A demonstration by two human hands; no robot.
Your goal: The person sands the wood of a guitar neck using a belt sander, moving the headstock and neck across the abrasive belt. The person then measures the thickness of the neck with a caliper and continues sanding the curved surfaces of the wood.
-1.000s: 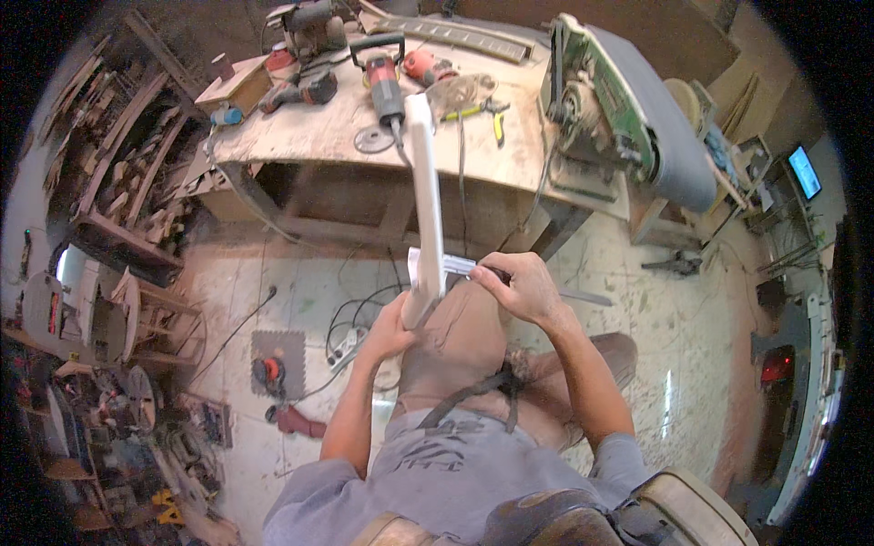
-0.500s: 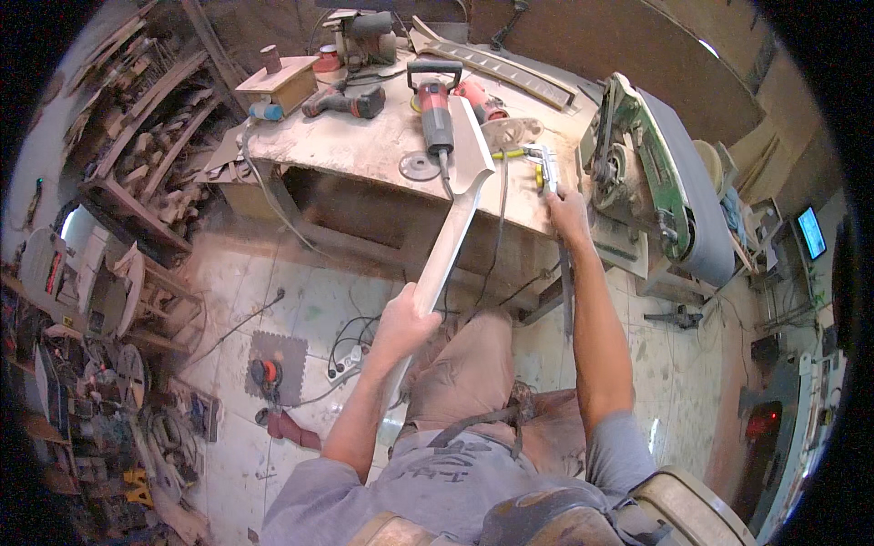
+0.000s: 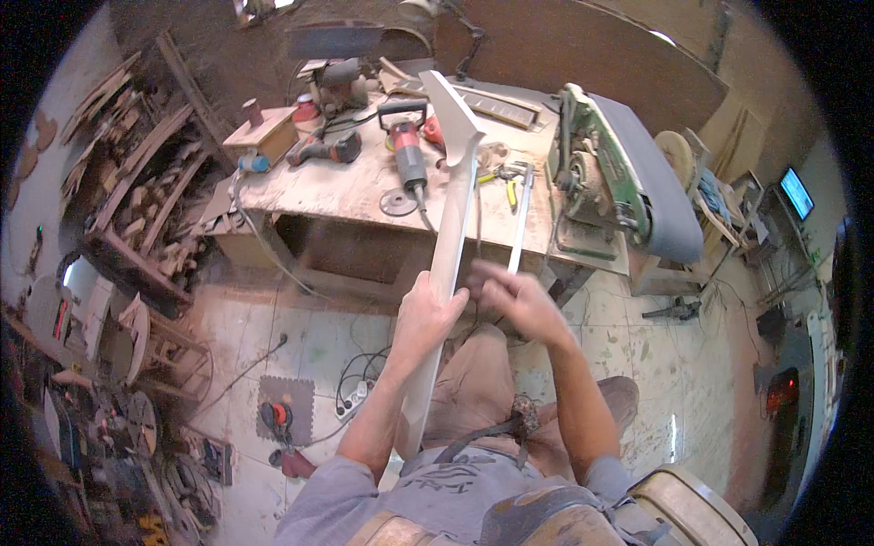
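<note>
My left hand (image 3: 428, 314) is wrapped around the shaft of a pale wooden guitar neck (image 3: 452, 218), which is held upright at a slant in front of me. Its wide, angled headstock (image 3: 452, 107) points away over the workbench, while the lower end is near my waist. My right hand (image 3: 519, 305) hovers just right of the shaft, fingers loosely apart and somewhat blurred. A silver caliper (image 3: 523, 205) lies at the bench's front edge, its beam reaching toward that hand; whether they touch is unclear. Yellow-handled pliers (image 3: 512, 193) lie beside the caliper.
On the workbench (image 3: 319, 196) are a red angle grinder (image 3: 407, 155), a cordless drill (image 3: 325, 148) and a wooden box (image 3: 264, 134). A green belt sander (image 3: 628, 173) stands at right. Cables and an orange-topped sander (image 3: 276, 416) lie on the floor. Wood scraps fill shelves (image 3: 137, 182) at left.
My right hand has moved from the caliper leftward and nearer, to beside the neck. My left hand has brought the neck more upright. The view has shifted slightly.
</note>
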